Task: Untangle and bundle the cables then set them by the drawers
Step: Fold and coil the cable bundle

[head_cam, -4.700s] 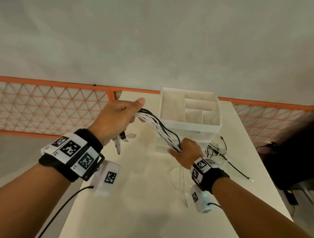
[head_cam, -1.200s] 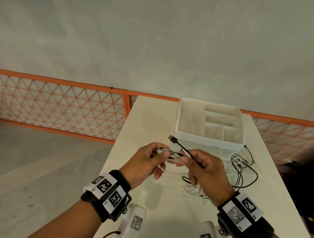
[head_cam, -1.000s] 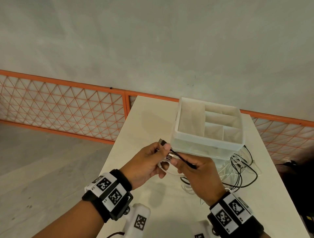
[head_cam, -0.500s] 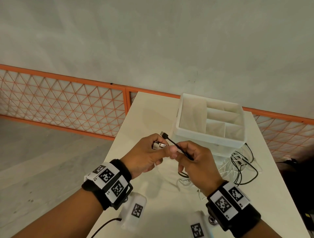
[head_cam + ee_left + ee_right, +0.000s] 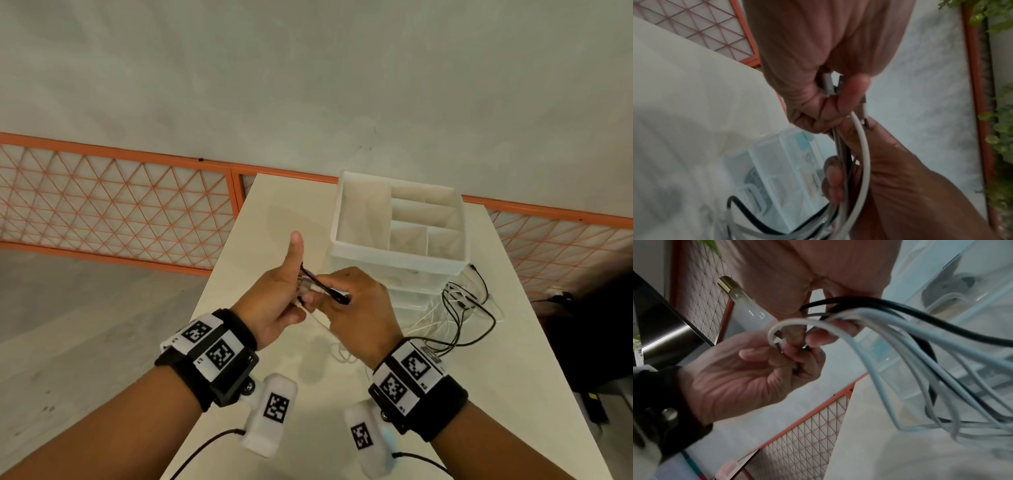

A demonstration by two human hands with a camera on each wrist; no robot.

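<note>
My left hand [image 5: 284,291] grips a cluster of cable plugs [image 5: 305,286] in its curled fingers, thumb pointing straight up. Close against it, my right hand [image 5: 352,305] pinches a black cable [image 5: 329,289] that runs between the two hands. In the left wrist view the fingers [image 5: 840,104] wrap white and black cables [image 5: 861,146] just below their plugs. White and black cables [image 5: 910,340] fan out from the right hand in the right wrist view. The rest of the cables [image 5: 455,318] lies loose on the table, right of a clear set of drawers [image 5: 407,284].
A white divided tray [image 5: 397,253] sits on top of the drawers on the white table [image 5: 308,377]. An orange mesh railing [image 5: 116,205] runs behind the table against a grey wall. The table's left edge is close to my left arm.
Both hands have stayed together near the drawers. My left thumb has lifted off the plugs and now points up. The black cable's plug end has been drawn down into the left hand.
</note>
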